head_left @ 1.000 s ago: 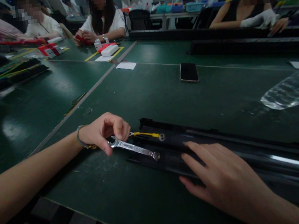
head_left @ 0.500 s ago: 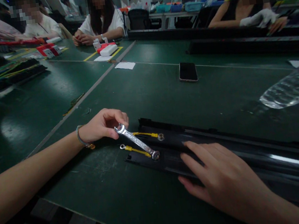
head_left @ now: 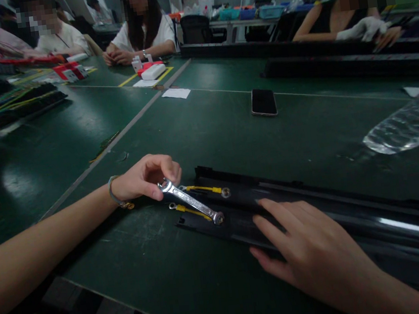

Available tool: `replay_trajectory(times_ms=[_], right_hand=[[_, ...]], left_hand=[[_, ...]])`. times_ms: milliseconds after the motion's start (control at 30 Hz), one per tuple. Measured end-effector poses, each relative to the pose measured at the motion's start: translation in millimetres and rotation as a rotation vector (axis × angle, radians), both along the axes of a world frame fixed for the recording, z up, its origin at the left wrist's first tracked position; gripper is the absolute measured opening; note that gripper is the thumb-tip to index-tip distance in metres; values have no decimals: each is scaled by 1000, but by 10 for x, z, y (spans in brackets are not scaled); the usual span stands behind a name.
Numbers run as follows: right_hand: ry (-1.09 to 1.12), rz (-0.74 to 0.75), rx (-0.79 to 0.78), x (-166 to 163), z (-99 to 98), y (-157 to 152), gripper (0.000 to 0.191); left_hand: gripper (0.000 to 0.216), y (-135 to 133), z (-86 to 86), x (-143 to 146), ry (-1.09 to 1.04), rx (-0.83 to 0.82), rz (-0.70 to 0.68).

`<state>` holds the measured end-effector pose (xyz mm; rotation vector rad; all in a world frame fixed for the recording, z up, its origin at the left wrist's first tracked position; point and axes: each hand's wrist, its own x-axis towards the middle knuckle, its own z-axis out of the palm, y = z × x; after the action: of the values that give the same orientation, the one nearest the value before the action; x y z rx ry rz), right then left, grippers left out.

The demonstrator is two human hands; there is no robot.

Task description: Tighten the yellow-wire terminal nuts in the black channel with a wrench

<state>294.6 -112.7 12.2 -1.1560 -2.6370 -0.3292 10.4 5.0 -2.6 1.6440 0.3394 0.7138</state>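
Note:
My left hand (head_left: 149, 177) pinches the upper open jaw of a silver combination wrench (head_left: 192, 202) between thumb and fingers. The wrench slants down to the right. Its lower ring end sits over a fastener on a long black channel piece (head_left: 242, 218); the fastener itself is mostly hidden. Two short yellow wires lie at this end: the far yellow wire (head_left: 208, 189) has a ring lug on a bolt, and the near yellow wire (head_left: 189, 210) passes under the wrench, its free lug past the channel's end. My right hand (head_left: 307, 241) lies across the channel with fingers spread.
A black phone (head_left: 263, 102) lies on the green table (head_left: 214, 136) beyond the channel. To the right, a clear water bottle (head_left: 404, 125) rests on its side. Wire bundles (head_left: 15, 104) are at far left. Co-workers sit across the table, one with a white glove (head_left: 360, 30).
My left hand has swung the wrench's upper end slightly toward me and to the left, while its lower end stays on the fastener. My right hand has not moved.

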Motion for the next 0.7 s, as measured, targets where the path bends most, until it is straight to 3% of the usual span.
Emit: replay_trajectory(times_ms=[700], right_hand=[[36, 14, 0, -14, 8, 7, 21]], left_hand=[[29, -81, 32, 84, -45, -5, -270]])
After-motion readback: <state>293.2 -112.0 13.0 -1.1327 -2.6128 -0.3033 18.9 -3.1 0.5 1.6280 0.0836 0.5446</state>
